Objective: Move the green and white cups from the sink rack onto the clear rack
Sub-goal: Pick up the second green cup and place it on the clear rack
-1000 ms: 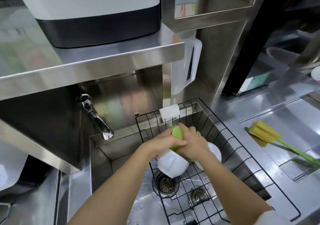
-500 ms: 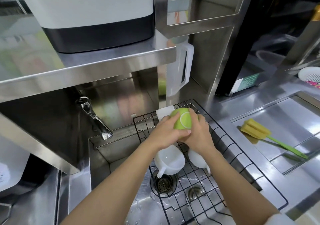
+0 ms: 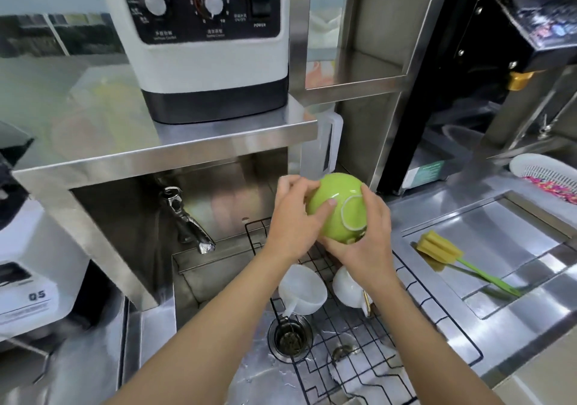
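Sink rack (image 3: 368, 370): black wire, set over the sink; two white cups (image 3: 302, 289) lay overturned near its far end, untouched. Left hand (image 3: 293, 223) and right hand (image 3: 363, 236): both grips closed on the green cup (image 3: 335, 206), held base-up above the rack's far edge. Step judged: green cup's transfer. Clear rack not identifiable; the next move called for locating it, then carrying the cup across.

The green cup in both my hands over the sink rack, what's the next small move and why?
Probably carry the green cup clear of the sink rack toward the clear rack, which isn't in view. Left hand and right hand both grip it, lifted and bottom-up, with two white cups waiting below.
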The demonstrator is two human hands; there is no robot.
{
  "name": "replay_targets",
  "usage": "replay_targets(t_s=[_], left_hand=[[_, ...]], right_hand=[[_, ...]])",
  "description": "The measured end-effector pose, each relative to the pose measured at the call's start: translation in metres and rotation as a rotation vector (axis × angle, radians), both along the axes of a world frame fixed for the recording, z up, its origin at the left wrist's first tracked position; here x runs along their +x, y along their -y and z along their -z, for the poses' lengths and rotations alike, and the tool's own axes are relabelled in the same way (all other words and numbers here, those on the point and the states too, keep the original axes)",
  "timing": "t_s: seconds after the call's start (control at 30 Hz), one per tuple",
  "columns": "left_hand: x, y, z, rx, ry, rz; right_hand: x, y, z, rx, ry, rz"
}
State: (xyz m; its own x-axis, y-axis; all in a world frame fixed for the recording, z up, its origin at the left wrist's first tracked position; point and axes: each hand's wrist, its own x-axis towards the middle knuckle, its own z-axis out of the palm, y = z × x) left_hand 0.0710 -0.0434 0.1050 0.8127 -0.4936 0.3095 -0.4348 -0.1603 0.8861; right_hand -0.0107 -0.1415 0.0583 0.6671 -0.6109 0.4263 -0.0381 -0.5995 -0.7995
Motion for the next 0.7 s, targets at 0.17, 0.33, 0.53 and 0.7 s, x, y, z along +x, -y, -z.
replay_targets(t_s=[0.17, 0.33, 0.53, 0.7], left_hand=[[-0.018, -0.032, -0.022, -0.054, 0.097, -0.005], [-0.025, -0.088, -0.037, -0.077, 0.129, -0.105], [-0.024, -0.181, -0.058, -0.158, 0.168, -0.306], [-0.021, -0.268, -0.072, -0.074, 0.263, -0.431]], right_hand=[[-0.011, -0.033, -0.024, -0.025, 0.066, -0.098], [-0.008, -0.076, -0.041, -0.035, 0.08, -0.22], [0.009, -0.159, -0.068, -0.083, 0.117, -0.368], [0.027, -0.239, -0.081, -0.121, 0.127, -0.491]])
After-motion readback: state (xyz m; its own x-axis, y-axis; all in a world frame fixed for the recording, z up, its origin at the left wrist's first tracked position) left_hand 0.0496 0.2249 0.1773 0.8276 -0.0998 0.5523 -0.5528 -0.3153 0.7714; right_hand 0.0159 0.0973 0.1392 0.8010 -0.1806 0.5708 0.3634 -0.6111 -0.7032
